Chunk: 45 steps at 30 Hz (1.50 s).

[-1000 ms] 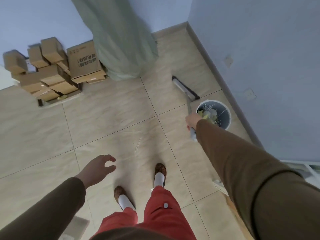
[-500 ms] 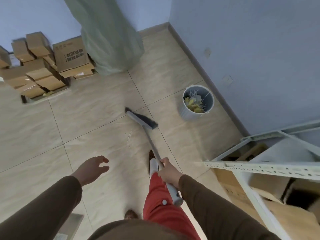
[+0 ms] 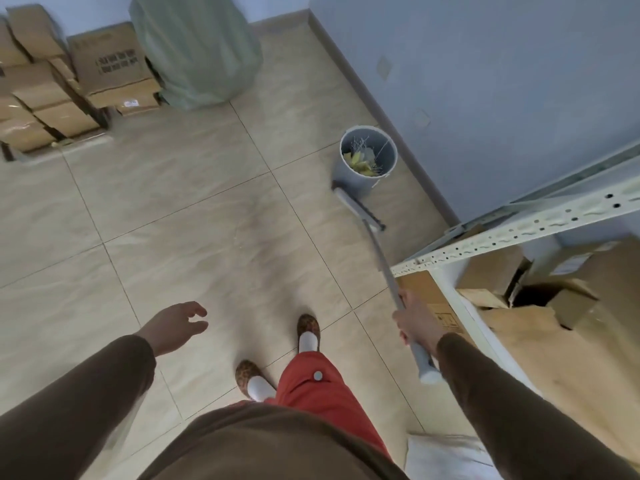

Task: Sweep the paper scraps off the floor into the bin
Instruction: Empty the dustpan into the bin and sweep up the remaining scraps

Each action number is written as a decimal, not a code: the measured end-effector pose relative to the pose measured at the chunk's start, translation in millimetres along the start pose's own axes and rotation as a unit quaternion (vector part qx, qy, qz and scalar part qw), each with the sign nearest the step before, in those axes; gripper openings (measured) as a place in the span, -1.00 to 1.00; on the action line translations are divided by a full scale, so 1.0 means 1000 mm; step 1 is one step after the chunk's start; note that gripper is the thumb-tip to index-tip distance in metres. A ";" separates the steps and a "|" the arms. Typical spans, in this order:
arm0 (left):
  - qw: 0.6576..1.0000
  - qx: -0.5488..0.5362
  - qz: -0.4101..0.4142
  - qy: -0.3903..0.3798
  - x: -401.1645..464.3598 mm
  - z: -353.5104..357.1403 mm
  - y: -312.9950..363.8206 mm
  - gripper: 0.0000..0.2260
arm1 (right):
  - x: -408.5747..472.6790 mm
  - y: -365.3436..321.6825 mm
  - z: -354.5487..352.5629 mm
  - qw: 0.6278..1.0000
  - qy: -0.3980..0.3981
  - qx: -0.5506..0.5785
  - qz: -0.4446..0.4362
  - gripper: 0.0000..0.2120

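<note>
I can make out no loose paper scraps on the floor (image 3: 207, 237) from here; the yellow and white ones I see already lie inside the bin (image 3: 367, 160), which stands by the wall. My broom (image 3: 360, 211) has its head right at the bin's base, touching or nearly so, and that worries me: a hard push could tip the bin and spill everything back out. My right hand (image 3: 415, 323) is wrapped round the handle low down, close to the metal shelf (image 3: 519, 230), so a backswing could knock the handle on its frame. My left hand (image 3: 173, 325) hangs free, fingers loosely spread, holding nothing, so the broom is steered one-handed and may wander
</note>
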State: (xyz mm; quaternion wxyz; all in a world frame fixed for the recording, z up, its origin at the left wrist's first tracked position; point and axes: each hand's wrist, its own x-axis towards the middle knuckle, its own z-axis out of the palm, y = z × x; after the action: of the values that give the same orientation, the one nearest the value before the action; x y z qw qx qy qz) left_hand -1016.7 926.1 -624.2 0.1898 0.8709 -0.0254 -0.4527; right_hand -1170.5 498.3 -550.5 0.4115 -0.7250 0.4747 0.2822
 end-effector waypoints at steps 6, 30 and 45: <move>1.000 0.005 -0.031 0.001 -0.021 0.013 -0.023 -0.73 | 0.078 -0.019 -0.003 0.997 0.021 -0.052 0.051 -0.69; 0.986 -0.088 -0.097 0.105 -0.109 0.037 -0.107 -0.72 | -0.073 -0.128 0.246 0.914 -0.241 0.317 0.074 -0.90; 0.932 -0.180 -0.167 0.268 -0.239 0.018 -0.201 -0.70 | -0.174 -0.140 0.286 0.931 -0.347 0.109 -0.026 -0.77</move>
State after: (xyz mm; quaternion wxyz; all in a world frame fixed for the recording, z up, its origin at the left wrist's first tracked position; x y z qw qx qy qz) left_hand -1197.7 1158.4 -518.7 0.2649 0.9027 0.2536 -0.2250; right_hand -1115.0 854.8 -509.1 0.6340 -0.5447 0.3109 0.4525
